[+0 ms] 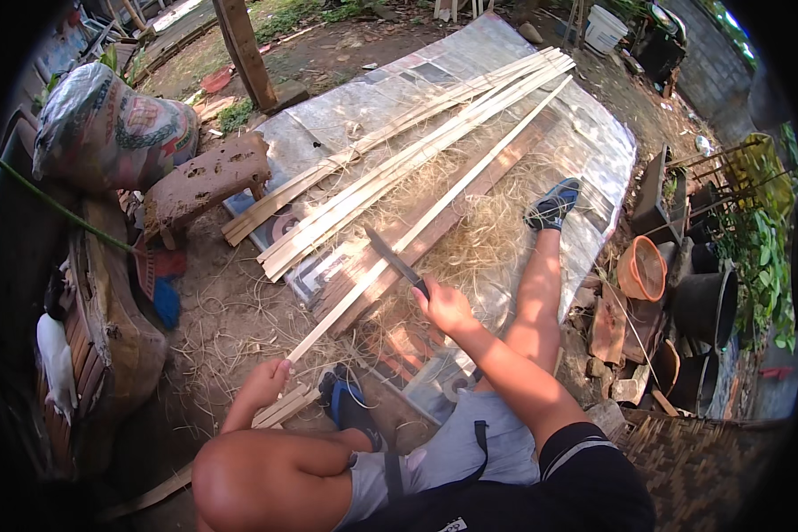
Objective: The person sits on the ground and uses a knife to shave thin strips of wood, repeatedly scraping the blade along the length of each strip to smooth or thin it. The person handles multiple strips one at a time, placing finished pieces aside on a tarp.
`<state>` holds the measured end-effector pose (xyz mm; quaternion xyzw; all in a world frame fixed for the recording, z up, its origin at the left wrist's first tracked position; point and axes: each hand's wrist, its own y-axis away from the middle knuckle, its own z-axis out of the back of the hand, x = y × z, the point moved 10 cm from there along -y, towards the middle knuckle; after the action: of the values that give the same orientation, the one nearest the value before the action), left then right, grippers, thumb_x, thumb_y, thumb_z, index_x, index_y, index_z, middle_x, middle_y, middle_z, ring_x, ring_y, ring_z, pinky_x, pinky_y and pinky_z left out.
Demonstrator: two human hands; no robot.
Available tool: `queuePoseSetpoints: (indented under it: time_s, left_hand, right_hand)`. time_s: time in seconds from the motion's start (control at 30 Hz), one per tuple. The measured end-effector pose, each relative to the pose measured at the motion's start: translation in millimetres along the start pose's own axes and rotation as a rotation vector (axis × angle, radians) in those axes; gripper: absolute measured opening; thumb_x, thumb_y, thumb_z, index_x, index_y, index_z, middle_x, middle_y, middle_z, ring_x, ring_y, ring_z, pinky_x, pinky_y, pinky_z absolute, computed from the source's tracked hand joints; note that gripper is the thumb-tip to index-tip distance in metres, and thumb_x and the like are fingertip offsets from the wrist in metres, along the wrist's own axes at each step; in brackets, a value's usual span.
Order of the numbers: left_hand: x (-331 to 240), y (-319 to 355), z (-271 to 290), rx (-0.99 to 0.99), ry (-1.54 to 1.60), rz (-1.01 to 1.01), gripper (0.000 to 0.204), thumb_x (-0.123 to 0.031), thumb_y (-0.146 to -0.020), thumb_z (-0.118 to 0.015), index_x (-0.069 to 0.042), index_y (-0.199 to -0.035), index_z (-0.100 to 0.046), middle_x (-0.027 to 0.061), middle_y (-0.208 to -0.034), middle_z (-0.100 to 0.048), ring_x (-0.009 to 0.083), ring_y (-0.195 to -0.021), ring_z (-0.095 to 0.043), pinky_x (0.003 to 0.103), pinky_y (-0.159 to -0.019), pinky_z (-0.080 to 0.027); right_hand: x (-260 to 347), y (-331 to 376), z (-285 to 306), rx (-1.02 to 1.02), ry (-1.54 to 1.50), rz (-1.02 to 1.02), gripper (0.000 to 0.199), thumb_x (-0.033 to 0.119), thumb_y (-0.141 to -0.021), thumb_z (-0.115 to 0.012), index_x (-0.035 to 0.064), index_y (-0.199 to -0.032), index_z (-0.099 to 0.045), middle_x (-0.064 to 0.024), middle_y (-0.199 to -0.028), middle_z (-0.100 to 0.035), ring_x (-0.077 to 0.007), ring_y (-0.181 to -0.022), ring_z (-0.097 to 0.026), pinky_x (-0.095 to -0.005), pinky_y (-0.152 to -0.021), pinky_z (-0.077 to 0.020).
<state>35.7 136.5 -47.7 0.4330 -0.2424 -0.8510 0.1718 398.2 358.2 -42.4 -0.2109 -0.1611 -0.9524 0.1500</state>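
Observation:
My left hand (262,387) is closed around the near end of a long, thin pale strip of wood or bamboo (338,312). The strip runs away from me along a brown wooden plank (374,301). My right hand (446,306) grips the dark handle of a knife (395,257), whose long blade lies across the strip near its middle. Beyond the blade, several pale strips (399,168) lie bundled side by side. Thin curled shavings (479,246) are heaped right of the plank. More strips (288,406) lie beside my left hand, partly hidden by my leg.
A printed sheet (603,168) lies under the work, with my right foot on it. Left are a brown low stool (206,177), a stuffed sack (115,129) and a white animal (58,363). An orange bucket (640,268) and black pots (709,306) stand right.

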Motion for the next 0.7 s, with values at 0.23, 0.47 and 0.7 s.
queuePoseSetpoints:
  time_s: [0.23, 0.47, 0.7]
  left_hand:
    - [22, 44, 11, -0.016, 0.019, 0.042, 0.04, -0.034, -0.109, -0.05, -0.002, -0.09, -0.065, 0.0025, -0.07, -0.056, 0.0135, -0.067, -0.051, 0.034, -0.065, -0.046]
    - [64, 59, 20, -0.031, 0.092, 0.028, 0.041, -0.035, -0.11, -0.05, -0.002, -0.092, -0.066, 0.001, -0.07, -0.055, 0.0132, -0.066, -0.049, 0.036, -0.064, -0.045]
    - [85, 64, 35, 0.113, 0.081, 0.194, 0.044, -0.038, -0.109, -0.05, 0.001, -0.101, -0.068, 0.0103, -0.084, -0.073, 0.0178, -0.08, -0.069, 0.036, -0.075, -0.055]
  right_hand:
    - [-16, 1, 46, -0.247, 0.049, -0.102, 0.037, 0.045, -0.103, -0.056, 0.0092, -0.11, -0.061, -0.0183, -0.082, -0.072, -0.0387, -0.073, -0.072, -0.0541, -0.063, -0.0571]
    - [68, 50, -18, 0.067, 0.184, 0.507, 0.045, 0.053, -0.103, -0.053, 0.0082, -0.106, -0.058, -0.0166, -0.079, -0.067, -0.0418, -0.08, -0.072, -0.054, -0.072, -0.0584]
    - [-75, -34, 54, -0.348, -0.018, -0.131, 0.041, 0.046, -0.105, -0.052, 0.0064, -0.108, -0.06, -0.0242, -0.082, -0.071, -0.0445, -0.079, -0.07, -0.0541, -0.072, -0.0549]
